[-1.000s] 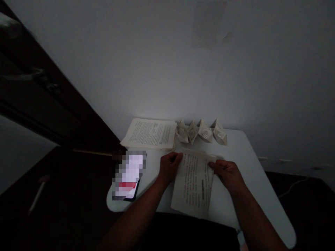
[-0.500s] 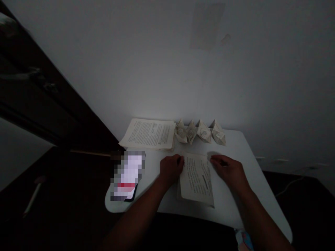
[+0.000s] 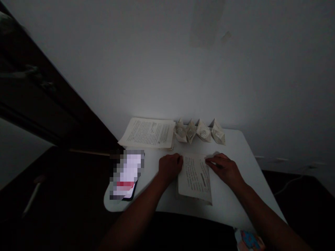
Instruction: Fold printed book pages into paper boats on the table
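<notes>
A folded sheet of printed paper [image 3: 195, 179] lies on the white table [image 3: 227, 202], its near edge lifted a little off the tabletop. My left hand [image 3: 170, 167] is closed at the sheet's upper left corner, fingertips curled out of sight. At the upper right corner, my right hand [image 3: 222, 165] pinches the paper's edge between thumb and fingers. Behind the sheet stand several folded paper boats [image 3: 203, 131] in a row, made of similar printed pages.
A stack of printed pages [image 3: 149, 134] rests at the table's back left. A phone [image 3: 128, 174] with a lit, blurred screen is at the left edge. The pale wall [image 3: 157, 69] rises behind the table, with a dark door [image 3: 44, 80] on the left.
My right hand has moved slightly left, and its fingers have come together on the sheet's upper right corner. The left hand stays on the other corner.
</notes>
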Motion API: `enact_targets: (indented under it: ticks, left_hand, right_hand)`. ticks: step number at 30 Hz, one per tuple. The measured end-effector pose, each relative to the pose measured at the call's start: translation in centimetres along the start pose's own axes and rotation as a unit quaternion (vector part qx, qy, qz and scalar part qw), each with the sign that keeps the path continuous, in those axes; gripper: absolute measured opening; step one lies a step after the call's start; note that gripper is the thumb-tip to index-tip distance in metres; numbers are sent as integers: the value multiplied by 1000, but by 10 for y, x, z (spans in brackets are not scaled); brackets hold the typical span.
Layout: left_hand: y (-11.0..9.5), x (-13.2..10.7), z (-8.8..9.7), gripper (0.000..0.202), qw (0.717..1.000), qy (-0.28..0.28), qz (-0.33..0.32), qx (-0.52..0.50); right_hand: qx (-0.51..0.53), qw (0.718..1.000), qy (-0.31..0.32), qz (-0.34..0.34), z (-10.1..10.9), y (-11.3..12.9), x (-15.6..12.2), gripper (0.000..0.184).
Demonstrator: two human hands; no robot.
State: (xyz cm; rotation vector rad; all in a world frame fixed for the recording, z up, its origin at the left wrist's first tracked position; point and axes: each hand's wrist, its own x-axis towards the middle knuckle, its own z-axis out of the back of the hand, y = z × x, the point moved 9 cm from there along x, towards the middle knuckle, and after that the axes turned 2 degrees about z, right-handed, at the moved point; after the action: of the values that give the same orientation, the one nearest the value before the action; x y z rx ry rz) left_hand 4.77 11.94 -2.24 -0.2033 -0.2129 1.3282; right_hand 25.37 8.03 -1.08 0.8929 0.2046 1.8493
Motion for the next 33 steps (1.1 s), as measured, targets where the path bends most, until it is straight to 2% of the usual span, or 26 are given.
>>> enact_targets:
  ticks: [10, 20, 33]
  left_hand:
    - [0, 0, 0, 42, 1000, 1, -6, -10]
    - [0, -1, 2, 40, 1000, -2, 1, -9]
    - [3, 0, 0, 41, 1000, 15, 9, -22]
  right_hand:
    - [-45, 998, 25, -27, -2, -7, -9, 30]
    - [-65, 994, 84, -40, -5, -4, -12, 44]
    - [-108, 987, 117, -7, -9, 2, -14, 57]
